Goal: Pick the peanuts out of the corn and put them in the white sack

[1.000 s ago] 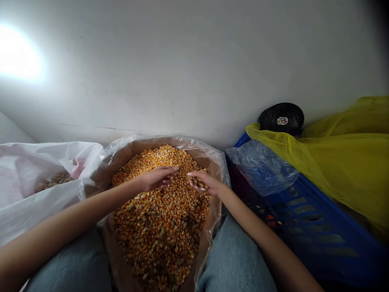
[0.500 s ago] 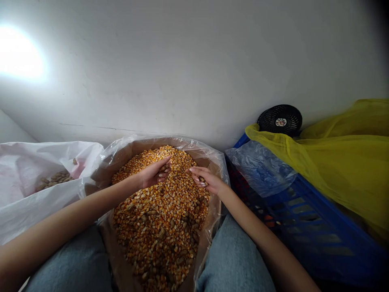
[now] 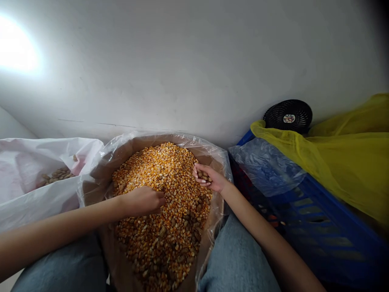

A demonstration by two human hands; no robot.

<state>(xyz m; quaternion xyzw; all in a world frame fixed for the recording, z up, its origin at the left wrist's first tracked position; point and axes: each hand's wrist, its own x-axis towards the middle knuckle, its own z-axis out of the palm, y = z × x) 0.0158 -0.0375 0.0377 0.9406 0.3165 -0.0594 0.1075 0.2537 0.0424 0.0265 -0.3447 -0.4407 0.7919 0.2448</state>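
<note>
A brown sack with a clear plastic liner (image 3: 223, 170) stands between my knees, heaped with yellow corn kernels (image 3: 170, 170). Unshelled peanuts (image 3: 190, 227) lie scattered among the kernels, mostly in the nearer part. My right hand (image 3: 211, 178) is curled, palm turned inward, around several peanuts (image 3: 204, 176) above the sack's right side. Low over the corn at the left is my left hand (image 3: 145, 200), its back up and its fingers bent downward. What its fingertips hold, if anything, is hidden.
At the left, a white bag (image 3: 27, 162) holds a pile of peanuts (image 3: 57, 175). On the right stands a blue plastic crate (image 3: 322, 227) with clear plastic (image 3: 267, 164) and yellow mesh (image 3: 343, 162) over it. A black fan (image 3: 288, 115) sits behind, near the white wall (image 3: 182, 69).
My left hand has moved down and toward me, turning its back up. My right hand stays near its place, now showing the peanuts in its palm more clearly.
</note>
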